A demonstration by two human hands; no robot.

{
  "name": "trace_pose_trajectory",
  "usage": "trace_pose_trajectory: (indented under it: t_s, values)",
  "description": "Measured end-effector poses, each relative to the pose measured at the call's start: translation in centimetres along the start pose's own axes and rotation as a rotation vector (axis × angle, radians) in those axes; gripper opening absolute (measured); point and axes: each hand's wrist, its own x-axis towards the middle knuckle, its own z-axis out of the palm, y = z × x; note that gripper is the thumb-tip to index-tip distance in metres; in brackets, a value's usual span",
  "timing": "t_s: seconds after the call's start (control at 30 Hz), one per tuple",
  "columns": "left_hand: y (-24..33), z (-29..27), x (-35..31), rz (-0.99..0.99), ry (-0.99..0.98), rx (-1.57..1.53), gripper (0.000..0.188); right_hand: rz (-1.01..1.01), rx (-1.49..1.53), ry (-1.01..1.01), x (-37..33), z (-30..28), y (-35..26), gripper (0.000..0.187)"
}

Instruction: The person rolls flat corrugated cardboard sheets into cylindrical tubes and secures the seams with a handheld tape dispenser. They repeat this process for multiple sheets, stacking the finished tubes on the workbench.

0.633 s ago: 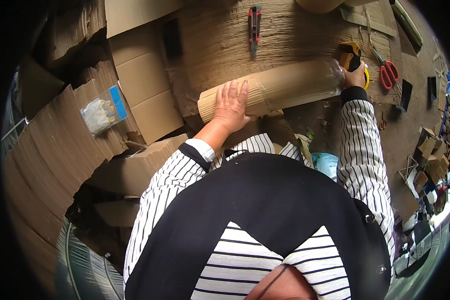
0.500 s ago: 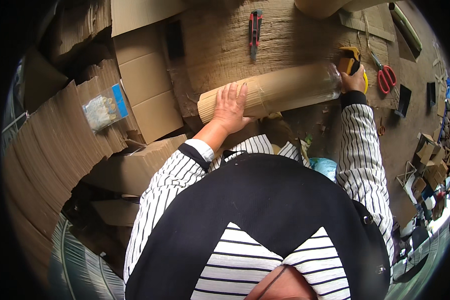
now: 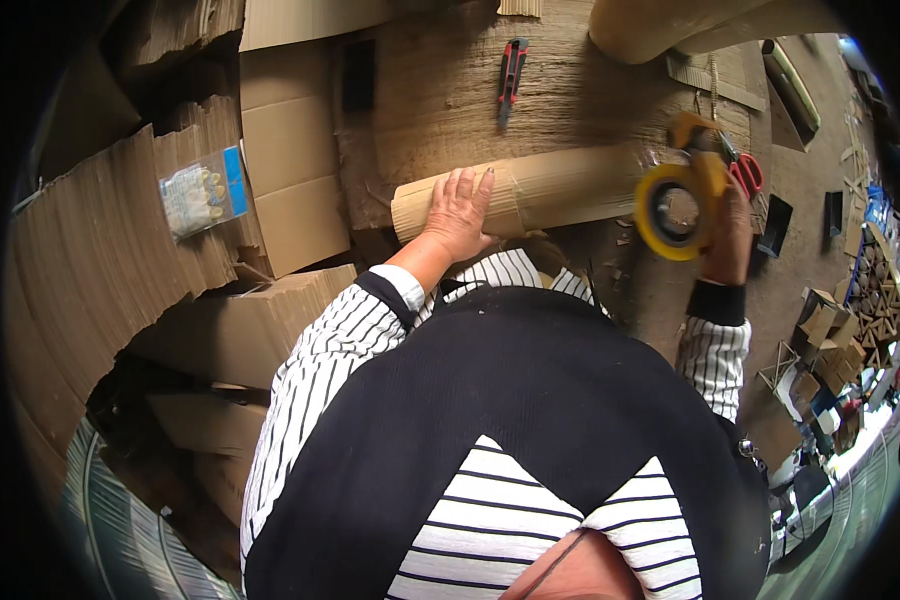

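While the left hand [image 3: 457, 212] lies flat, fingers spread, on the left end of a rolled corrugated cardboard tube [image 3: 540, 192] — lying crosswise on the cardboard-covered bench [image 3: 440, 90] — the right hand [image 3: 727, 235] is closed around a yellow tape dispenser [image 3: 682, 192] at the tube's right end. A clear bag with a blue label [image 3: 202, 194] rests on stacked cardboard at left. A red-and-black utility knife [image 3: 511, 78] lies beyond the tube; red scissors [image 3: 746, 172] lie just beside the dispenser.
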Motion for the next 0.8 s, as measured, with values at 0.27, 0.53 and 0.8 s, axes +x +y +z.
trace_pose_trajectory:
  t_s: [0.27,0.53,0.8]
  values:
    - [-0.7,-0.9,0.7,0.039,-0.084,-0.043,0.11,-0.062,-0.362,-0.309,-6.4,14.2,4.7,0.078]
    - [-3.3,0.8,1.2,0.078,0.112,-0.303,0.07,-0.126,-0.614,-0.263,-6.6,17.6,5.3,0.074]
    - [-4.9,0.0,2.6,0.065,0.098,-0.497,0.054,-0.132,-0.725,-0.232,-5.3,20.1,4.9,0.071]
